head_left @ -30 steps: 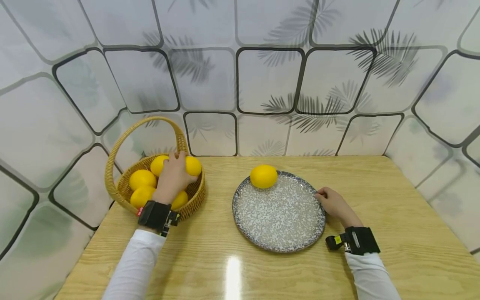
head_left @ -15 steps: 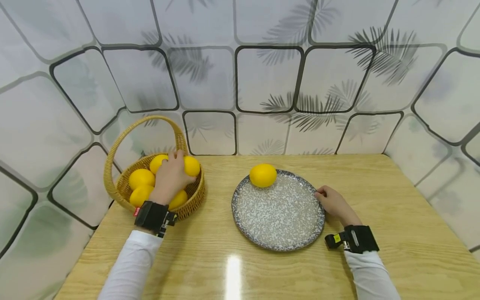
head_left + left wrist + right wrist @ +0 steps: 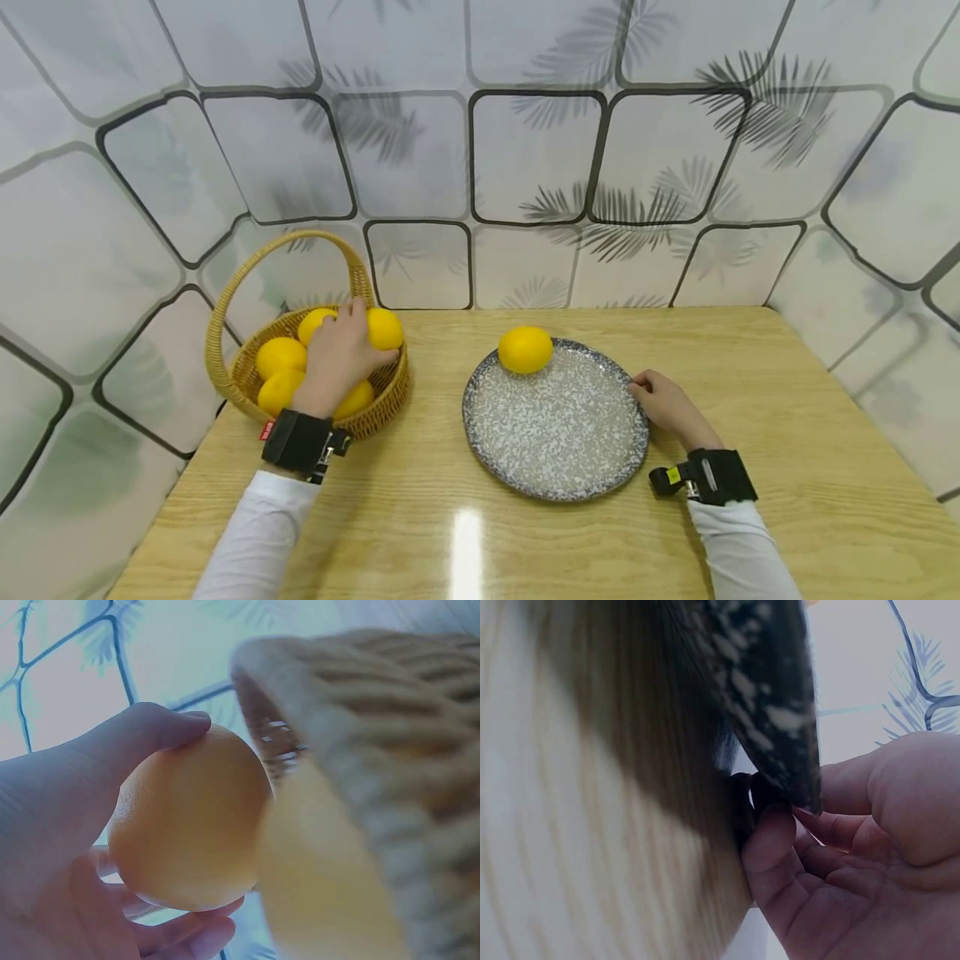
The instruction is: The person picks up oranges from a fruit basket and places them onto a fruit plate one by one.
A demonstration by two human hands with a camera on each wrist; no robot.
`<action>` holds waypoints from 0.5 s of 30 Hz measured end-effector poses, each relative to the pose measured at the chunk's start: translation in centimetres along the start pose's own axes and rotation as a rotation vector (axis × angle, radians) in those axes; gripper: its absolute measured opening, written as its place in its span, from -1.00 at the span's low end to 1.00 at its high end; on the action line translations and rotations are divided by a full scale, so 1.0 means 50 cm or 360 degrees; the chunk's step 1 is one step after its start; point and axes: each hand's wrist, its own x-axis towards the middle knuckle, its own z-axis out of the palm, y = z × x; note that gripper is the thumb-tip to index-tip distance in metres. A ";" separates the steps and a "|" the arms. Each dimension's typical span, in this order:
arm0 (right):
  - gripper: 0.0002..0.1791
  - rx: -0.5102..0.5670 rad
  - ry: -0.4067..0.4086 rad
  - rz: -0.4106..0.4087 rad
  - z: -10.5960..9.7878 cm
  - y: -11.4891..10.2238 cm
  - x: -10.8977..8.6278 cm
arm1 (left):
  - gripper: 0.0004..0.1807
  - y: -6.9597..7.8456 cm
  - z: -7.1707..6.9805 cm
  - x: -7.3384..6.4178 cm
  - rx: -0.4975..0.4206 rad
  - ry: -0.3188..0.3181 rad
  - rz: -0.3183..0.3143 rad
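My left hand (image 3: 341,354) reaches into a wicker basket (image 3: 386,412) on the left and grips a yellow lemon (image 3: 384,328). In the left wrist view, thumb and fingers curl round that lemon (image 3: 195,817), beside the basket's woven rim (image 3: 330,735). On the right, my right hand (image 3: 667,406) holds the edge of a round speckled grey plate (image 3: 558,425). The right wrist view has the plate's dark rim (image 3: 780,712) between thumb and curled fingers. Another lemon (image 3: 525,349) lies at the plate's far left edge.
Several more lemons (image 3: 281,358) lie in the basket, partly hidden by the left hand. The basket's tall arched handle (image 3: 217,333) rises above it. A patterned wall covering (image 3: 536,158) stands behind the wooden table (image 3: 420,500).
The left hand keeps its grip on the lemon at the basket's rim, with the lemon slightly higher. The right hand stays at the plate. The whole view has shifted slightly.
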 end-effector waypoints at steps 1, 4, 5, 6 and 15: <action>-0.57 0.0002 -0.0001 0.0003 0.000 0.000 0.000 | -0.07 0.004 -0.002 0.000 -0.0004 0.0005 0.0006; -0.57 0.0007 -0.0001 0.0013 0.000 0.000 0.000 | -0.07 0.018 -0.008 0.000 -0.0016 0.0030 0.0028; -0.57 0.0004 0.0001 0.0010 0.000 0.001 0.000 | -0.08 0.024 -0.010 0.000 -0.0020 0.0038 0.0034; -0.57 0.0002 0.0003 0.0011 0.000 0.002 0.001 | -0.09 0.029 -0.011 -0.001 -0.0019 0.0045 0.0038; -0.57 0.0019 0.0025 0.0024 0.004 0.006 0.005 | -0.11 0.076 -0.014 -0.010 -0.0054 0.0106 0.0093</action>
